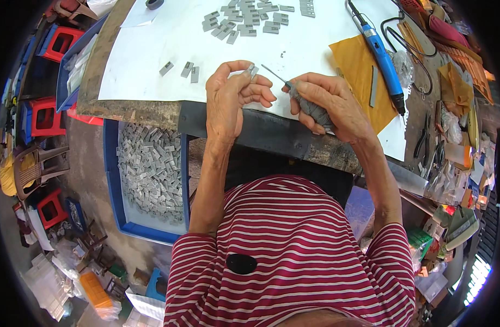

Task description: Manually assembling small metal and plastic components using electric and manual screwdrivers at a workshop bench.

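Note:
Between the thumb and forefinger of my left hand (227,98) is a small grey metal piece (252,70); the other fingers curl loosely below it. My right hand (337,103) grips a thin-tipped hand tool (313,109), its thick handle wrapped in grey material. The tool's slender metal shaft points up and left, its tip close to the metal piece but apart from it. Both hands are over the near edge of a white sheet (146,54). Just left of my left hand lie a few loose pieces of the same kind, one of them a grey block (187,69).
A heap of grey pieces (249,17) covers the sheet's far part. At right, a blue electric screwdriver (382,57) with a cord lies on brown paper (345,50), near pliers (422,136). Below the table's left edge, a blue tray (113,180) holds many more pieces. Red stools (47,117) stand left.

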Demonstrator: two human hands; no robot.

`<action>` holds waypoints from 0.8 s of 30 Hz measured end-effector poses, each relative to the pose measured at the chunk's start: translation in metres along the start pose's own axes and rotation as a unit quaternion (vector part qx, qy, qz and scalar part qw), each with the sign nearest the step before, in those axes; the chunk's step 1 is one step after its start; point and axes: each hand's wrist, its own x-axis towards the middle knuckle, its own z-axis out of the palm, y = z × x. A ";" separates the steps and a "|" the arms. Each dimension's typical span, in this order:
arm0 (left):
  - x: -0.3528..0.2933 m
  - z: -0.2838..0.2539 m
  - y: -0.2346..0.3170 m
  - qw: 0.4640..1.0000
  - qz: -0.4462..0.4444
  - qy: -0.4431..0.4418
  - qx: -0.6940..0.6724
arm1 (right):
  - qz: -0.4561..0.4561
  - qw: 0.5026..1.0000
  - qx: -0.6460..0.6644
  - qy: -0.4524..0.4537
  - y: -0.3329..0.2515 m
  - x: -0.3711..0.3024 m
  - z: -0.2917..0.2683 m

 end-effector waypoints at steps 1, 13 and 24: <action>0.000 0.000 0.000 1.000 0.000 0.001 0.000 | -0.005 1.000 0.004 0.001 0.000 0.001 0.000; -0.004 0.002 0.005 0.999 -0.039 -0.035 0.009 | -0.135 0.984 -0.111 0.046 0.001 0.018 0.001; -0.012 0.015 0.005 0.992 -0.073 -0.101 -0.012 | -0.178 0.970 -0.165 0.030 0.008 0.011 -0.003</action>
